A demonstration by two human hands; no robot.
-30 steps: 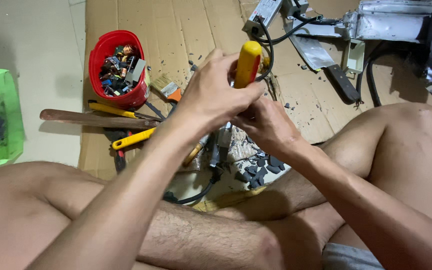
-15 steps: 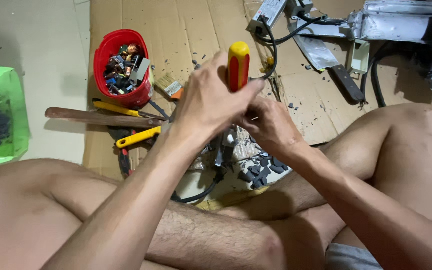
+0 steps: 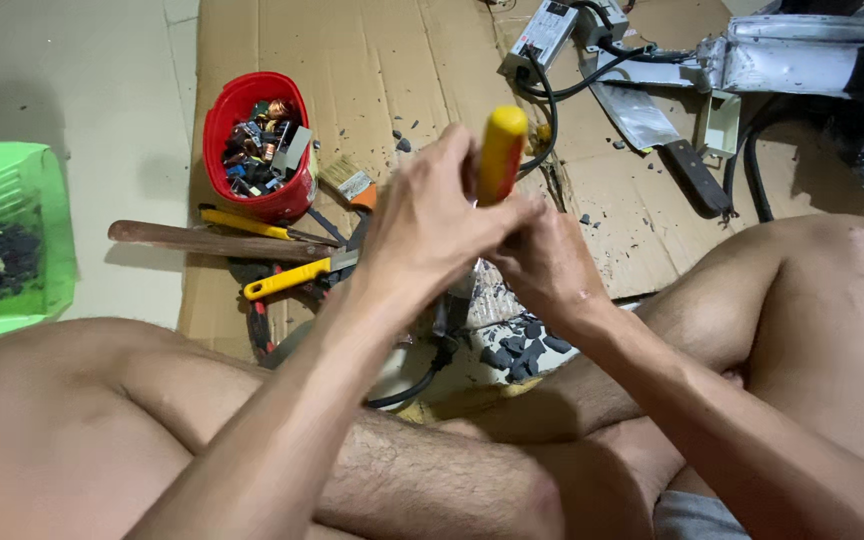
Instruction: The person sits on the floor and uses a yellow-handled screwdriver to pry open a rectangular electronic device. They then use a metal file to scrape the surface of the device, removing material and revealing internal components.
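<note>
Both hands meet over the middle of the flat brown cardboard sheet (image 3: 402, 60) on the floor. The left hand (image 3: 432, 225) is closed in a grip round the upright yellow-handled screwdriver (image 3: 501, 150); the right hand (image 3: 547, 265) presses in just beside it, its grip hidden. Bare legs crowd the near side. To the left lie one red plastic tub of small parts (image 3: 252, 140), one long wooden stick (image 3: 212, 240) and one green plastic basket (image 3: 12, 240). One black-handled cleaver (image 3: 667, 135) lies far right.

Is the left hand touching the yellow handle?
Touching. The head view shows the left hand with its fingers wrapped around the lower part of the upright yellow handle.
</note>
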